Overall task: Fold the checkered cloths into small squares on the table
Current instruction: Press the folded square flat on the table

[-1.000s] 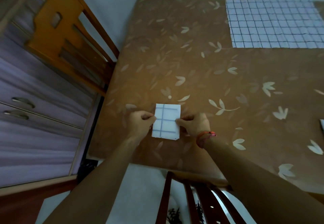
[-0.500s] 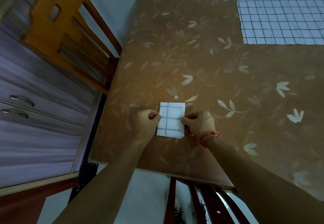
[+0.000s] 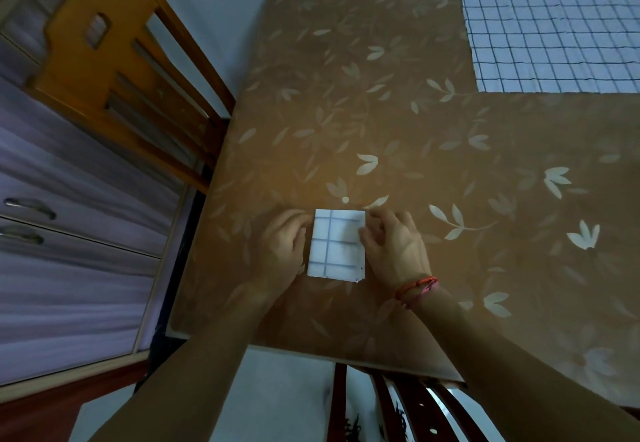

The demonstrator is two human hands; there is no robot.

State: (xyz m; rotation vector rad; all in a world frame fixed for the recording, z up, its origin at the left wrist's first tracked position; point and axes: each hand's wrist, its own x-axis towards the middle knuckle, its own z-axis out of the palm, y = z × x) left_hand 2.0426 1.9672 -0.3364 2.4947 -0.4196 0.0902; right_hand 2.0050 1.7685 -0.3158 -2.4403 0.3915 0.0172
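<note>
Final fold: left hand [image 3: 282, 251] and right hand [image 3: 394, 251] seem to pinch the small folded cloth [image 3: 336, 251] by its sides; next, the spread cloth [image 3: 554, 39] needs fetching

1. A brown, leaf-patterned table [image 3: 381, 112] carries two things.
2. A small folded checkered cloth [image 3: 337, 244] lies flat on it.
3. Well beyond the folded checkered cloth and to its right, a larger spread checkered cloth [image 3: 554, 39] lies flat.

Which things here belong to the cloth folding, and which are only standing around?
Job: small folded white checkered cloth, large spread checkered cloth, left hand, right hand, brown leaf-patterned table.
Idle: orange wooden chair, purple drawers.
</note>
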